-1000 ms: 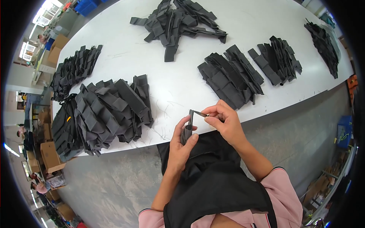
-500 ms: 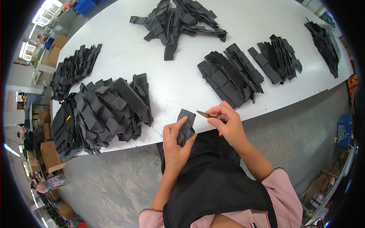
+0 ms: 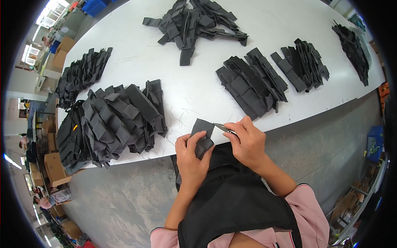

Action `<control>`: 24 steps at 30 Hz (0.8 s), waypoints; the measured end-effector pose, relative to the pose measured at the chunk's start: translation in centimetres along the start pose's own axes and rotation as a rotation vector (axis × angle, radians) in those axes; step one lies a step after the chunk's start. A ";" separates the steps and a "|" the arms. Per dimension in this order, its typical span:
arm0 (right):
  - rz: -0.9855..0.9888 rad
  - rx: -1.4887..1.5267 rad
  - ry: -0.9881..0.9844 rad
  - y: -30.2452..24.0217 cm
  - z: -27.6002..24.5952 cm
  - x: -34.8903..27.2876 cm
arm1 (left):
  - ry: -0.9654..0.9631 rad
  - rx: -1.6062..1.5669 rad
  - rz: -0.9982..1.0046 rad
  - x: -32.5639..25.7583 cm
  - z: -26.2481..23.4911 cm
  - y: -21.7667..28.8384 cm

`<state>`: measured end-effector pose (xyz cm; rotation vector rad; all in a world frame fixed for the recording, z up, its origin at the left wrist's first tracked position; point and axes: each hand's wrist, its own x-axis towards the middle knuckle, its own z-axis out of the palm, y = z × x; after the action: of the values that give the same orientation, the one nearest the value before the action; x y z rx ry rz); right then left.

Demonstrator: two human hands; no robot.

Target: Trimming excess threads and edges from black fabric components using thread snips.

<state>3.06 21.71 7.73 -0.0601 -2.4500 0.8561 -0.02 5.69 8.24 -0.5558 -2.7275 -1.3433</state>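
Pinched in my left hand is a small dark grey fabric piece, folded, held over the table's near edge. My right hand is closed round a pair of thread snips. The tips of the snips meet the fabric's upper right edge; whether a thread lies between the blades is too small to tell. To the left of my hands lies a large heap of similar grey fabric pieces. Another bundle of grey pieces rests beyond my right hand.
The white table also carries a spread pile of strips at the far middle, more bundles at left and right, and loose thread ends. A blue crate stands on the floor at right; cardboard boxes line the left.
My right hand has brought the snips to the fabric's edge, with the blades tilted differently. The left fingers have shifted down, exposing more of the piece's upper end.
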 end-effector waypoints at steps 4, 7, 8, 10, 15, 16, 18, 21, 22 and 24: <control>0.019 0.044 0.044 -0.5 -0.2 -0.2 | 0.013 0.011 0.001 0.0 0.0 0.0; 0.014 0.033 -0.012 -0.5 0.1 0.0 | 0.014 0.002 -0.014 0.1 0.0 0.2; 0.016 0.012 -0.014 -0.5 0.2 0.0 | 0.013 0.006 -0.020 0.1 0.0 0.2; 0.020 -0.010 -0.015 -0.3 0.4 0.0 | 0.011 0.010 -0.026 0.0 0.1 0.3; 0.004 0.025 0.039 -0.1 0.5 -0.4 | 0.030 -0.005 -0.041 -0.1 0.2 0.2; 0.004 0.026 0.038 -0.3 0.4 -0.5 | 0.030 -0.004 -0.042 -0.1 0.2 0.2; 0.015 0.044 0.041 -0.7 0.1 -0.7 | 0.042 0.006 -0.045 0.0 0.2 0.1; 0.068 0.067 -0.012 -0.7 0.5 -0.9 | 0.033 -0.008 -0.066 -0.1 0.3 0.2; 0.069 0.065 -0.011 -0.6 0.6 -0.9 | 0.032 -0.009 -0.065 -0.1 0.4 0.2; 0.076 0.061 0.009 -0.4 0.9 -0.7 | 0.028 -0.004 -0.059 -0.1 0.5 0.3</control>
<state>3.30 20.68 7.04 -0.1348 -2.4249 0.9609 0.23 6.19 8.11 -0.4572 -2.7404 -1.3588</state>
